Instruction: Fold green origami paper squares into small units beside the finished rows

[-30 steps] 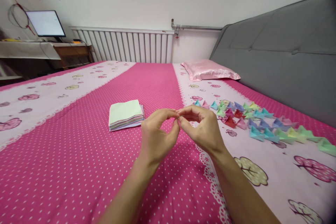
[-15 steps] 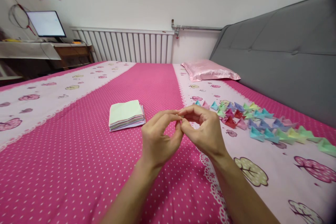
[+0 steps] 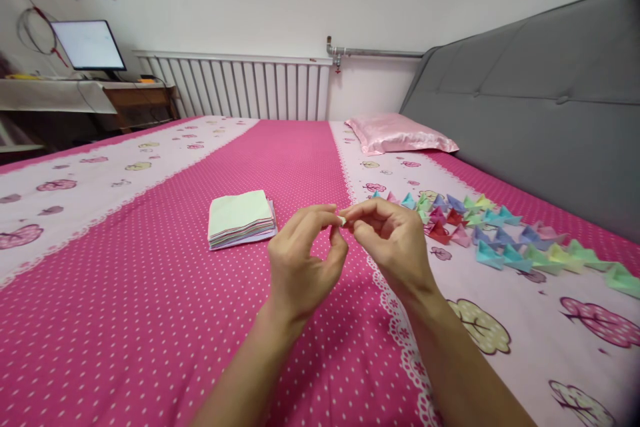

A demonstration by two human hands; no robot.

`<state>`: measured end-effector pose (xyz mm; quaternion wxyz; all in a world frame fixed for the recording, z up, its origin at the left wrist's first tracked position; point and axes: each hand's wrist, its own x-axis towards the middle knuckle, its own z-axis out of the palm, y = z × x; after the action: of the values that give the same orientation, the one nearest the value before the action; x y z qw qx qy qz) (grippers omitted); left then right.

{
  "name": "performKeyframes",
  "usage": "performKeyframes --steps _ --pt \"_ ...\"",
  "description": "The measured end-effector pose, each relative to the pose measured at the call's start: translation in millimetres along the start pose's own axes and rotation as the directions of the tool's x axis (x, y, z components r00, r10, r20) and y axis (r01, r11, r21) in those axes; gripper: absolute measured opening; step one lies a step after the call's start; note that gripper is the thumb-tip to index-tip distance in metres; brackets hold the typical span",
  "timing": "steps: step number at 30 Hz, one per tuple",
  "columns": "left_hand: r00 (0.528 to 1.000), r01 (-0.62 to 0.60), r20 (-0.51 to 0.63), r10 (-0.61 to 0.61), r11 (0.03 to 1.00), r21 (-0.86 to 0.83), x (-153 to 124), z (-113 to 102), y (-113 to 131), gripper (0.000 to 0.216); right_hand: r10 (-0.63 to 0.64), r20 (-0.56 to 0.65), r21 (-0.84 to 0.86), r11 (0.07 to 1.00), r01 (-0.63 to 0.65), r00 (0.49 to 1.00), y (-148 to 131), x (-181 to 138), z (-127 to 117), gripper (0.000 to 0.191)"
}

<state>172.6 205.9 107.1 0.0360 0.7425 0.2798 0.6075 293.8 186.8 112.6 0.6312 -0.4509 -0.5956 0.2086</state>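
Observation:
My left hand [image 3: 299, 260] and my right hand [image 3: 393, 243] meet fingertip to fingertip above the pink dotted bedsheet [image 3: 150, 293]. Both are pinched closed on a tiny pale folded paper piece [image 3: 343, 219], of which only a sliver shows between the fingers. A stack of pastel paper squares [image 3: 240, 217] lies on the sheet to the left of my hands. To the right, several small folded paper boats [image 3: 493, 237] in blue, green, red, pink and purple lie in a row.
A pink satin pillow [image 3: 397, 133] rests at the head of the bed by the grey padded headboard [image 3: 540, 113]. A white radiator [image 3: 240, 87] lines the far wall. A monitor [image 3: 87, 45] stands on a desk at far left.
My fingers have shifted slightly on the small paper; the thumbs parted a little and the pale sliver now shows between the fingertips. The hands stay in place.

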Motion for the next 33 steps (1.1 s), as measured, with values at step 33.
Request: performKeyframes --steps 33 --pt "0.997 0.071 -0.031 -0.072 0.997 -0.044 -1.0 3.4 1.8 0.01 0.133 0.048 0.159 0.977 -0.139 0.99 -5.2 -0.8 4.1 0.007"
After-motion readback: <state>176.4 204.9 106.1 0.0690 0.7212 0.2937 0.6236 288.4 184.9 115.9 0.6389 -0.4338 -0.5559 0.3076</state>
